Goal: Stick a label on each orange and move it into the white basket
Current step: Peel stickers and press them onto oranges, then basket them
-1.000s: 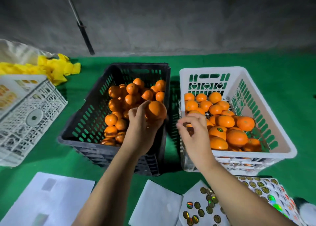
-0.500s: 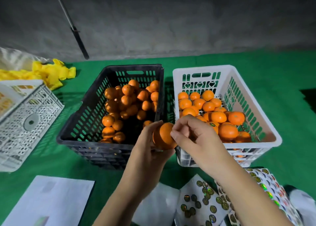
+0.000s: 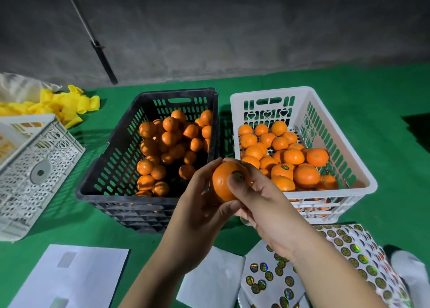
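Now left hand [image 3: 197, 205] cups the orange [image 3: 224, 183] at frame centre; right hand [image 3: 263, 200] thumb presses the label [image 3: 238, 175], probably seated. White basket [image 3: 363, 170] lies right, nearer right hand.

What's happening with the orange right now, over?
Left hand holds the orange. Right hand thumb presses a label onto it. Not yet in the white basket. Nothing in the way.

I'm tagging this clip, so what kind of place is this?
Probably a small fruit packing spot: a black crate and a white basket of oranges sit on green cloth by a bare wall, with label sheets nearby.
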